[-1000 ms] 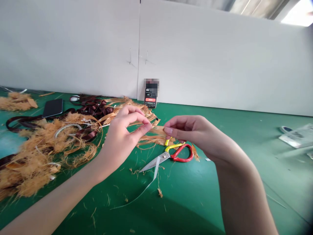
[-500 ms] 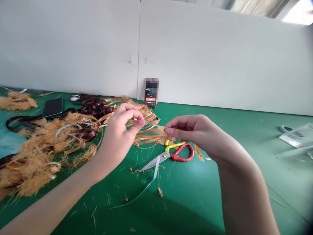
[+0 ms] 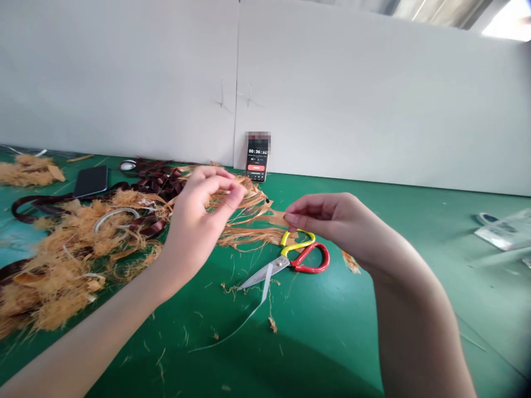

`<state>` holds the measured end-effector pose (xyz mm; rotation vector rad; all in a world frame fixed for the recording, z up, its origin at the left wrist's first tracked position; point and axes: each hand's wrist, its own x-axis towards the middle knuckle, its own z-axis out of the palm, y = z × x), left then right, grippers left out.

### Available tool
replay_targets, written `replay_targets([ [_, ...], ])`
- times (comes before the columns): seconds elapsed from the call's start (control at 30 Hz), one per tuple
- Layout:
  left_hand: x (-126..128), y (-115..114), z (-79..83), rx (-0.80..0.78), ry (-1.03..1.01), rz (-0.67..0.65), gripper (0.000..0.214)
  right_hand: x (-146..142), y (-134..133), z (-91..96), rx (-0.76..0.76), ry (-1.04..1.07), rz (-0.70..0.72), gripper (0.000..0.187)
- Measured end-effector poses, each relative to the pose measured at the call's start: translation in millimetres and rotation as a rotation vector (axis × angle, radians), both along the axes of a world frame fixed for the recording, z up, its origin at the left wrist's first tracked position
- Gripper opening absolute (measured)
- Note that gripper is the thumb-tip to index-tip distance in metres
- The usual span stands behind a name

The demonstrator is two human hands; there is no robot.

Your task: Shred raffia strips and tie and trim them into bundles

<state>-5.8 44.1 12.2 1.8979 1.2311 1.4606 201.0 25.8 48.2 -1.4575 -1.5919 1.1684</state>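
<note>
My right hand [image 3: 327, 218] pinches a flat tan ribbon strip [image 3: 277, 217] between thumb and fingers. The strip reaches leftward, towards loose shiny fibres. A frayed tan end [image 3: 350, 262] pokes out below the right palm. My left hand [image 3: 205, 213] is closed in a pinch over the fibres; whatever lies between its fingertips is too fine to make out. Below the right hand, scissors [image 3: 286, 260] with one yellow and one red handle lie on the green table. Their blades point left, and a thin white strip [image 3: 265, 284] crosses them. More tan frayed strands [image 3: 253, 236] lie between the hands.
On the left is a heap of fluffy tan fibre [image 3: 62, 271], with dark brown ribbon [image 3: 155, 179] behind it and a dark phone [image 3: 91, 181] nearby. Another phone [image 3: 256, 160] showing a timer leans against the white wall panel [image 3: 373, 99]. Clear plastic packaging [image 3: 506, 231] lies at right.
My left hand has shifted slightly left. The right hand has edged right with the tan ribbon strip, showing more of it, and the frayed end under the palm has moved right.
</note>
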Motion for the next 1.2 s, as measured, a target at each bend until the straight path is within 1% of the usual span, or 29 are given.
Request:
replay_targets([
  [0.07, 3, -2, 0.9, 0.029, 0.094, -0.05, 0.011, -2, -1, 0.7, 0.011, -0.013, 0.024, 0.017],
  [0.13, 6, -3, -1.0, 0.041, 0.163, -0.117, 0.015, -3, -3, 0.8, 0.017, -0.019, 0.048, 0.016],
  [0.2, 8, -3, -5.4, 0.016, 0.187, -0.17, 0.01, -5, -5, -0.2, 0.005, -0.021, 0.072, 0.016],
  [0.27, 8, -3, -10.2, -0.028, 0.169, -0.195, 0.007, -7, -7, -2.5, -0.022, -0.027, 0.094, 0.016],
  [0.4, 6, -5, -15.5, -0.141, 0.062, -0.257, 0.011, -10, -13, -10.9, -0.074, -0.066, 0.071, 0.024],
  [0.5, 4, -6, -16.1, -0.303, -0.103, -0.319, 0.01, -11, -19, -18.3, -0.084, -0.047, 0.032, 0.029],
  [0.6, 4, -7, -16.7, -0.441, -0.242, -0.379, 0.008, -13, -24, -23.9, -0.054, 0.019, -0.029, 0.027],
  [0.73, 5, -9, -17.7, -0.498, -0.374, -0.458, 0.006, -16, -31, -29.4, 0.037, 0.172, -0.131, 0.024],
  [0.83, 7, -10, -18.0, -0.528, -0.435, -0.475, 0.006, -18, -34, -33.4, 0.03, 0.306, -0.148, 0.021],
  [0.93, 7, -11, -18.2, -0.572, -0.472, -0.452, 0.006, -18, -37, -35.6, 0.036, 0.352, -0.142, 0.019],
  [1.0, 6, -11, -18.3, -0.526, -0.465, -0.37, 0.008, -18, -39, -35.7, 0.068, 0.368, -0.16, 0.019],
  [1.03, 5, -12, -18.3, -0.46, -0.45, -0.307, 0.009, -19, -40, -35.7, 0.079, 0.381, -0.172, 0.02],
  [1.1, 3, -16, -17.8, -0.26, -0.38, -0.175, 0.009, -21, -42, -36.3, 0.086, 0.417, -0.191, 0.022],
  [1.13, 3, -19, -17.4, -0.165, -0.326, -0.129, 0.011, -23, -43, -37.2, 0.093, 0.438, -0.199, 0.023],
  [1.17, 3, -23, -16.8, -0.101, -0.262, -0.108, 0.016, -25, -44, -38.8, 0.105, 0.454, -0.202, 0.021],
  [1.2, 4, -27, -16.2, -0.076, -0.198, -0.109, 0.02, -28, -44, -41.0, 0.128, 0.467, -0.206, 0.019],
])
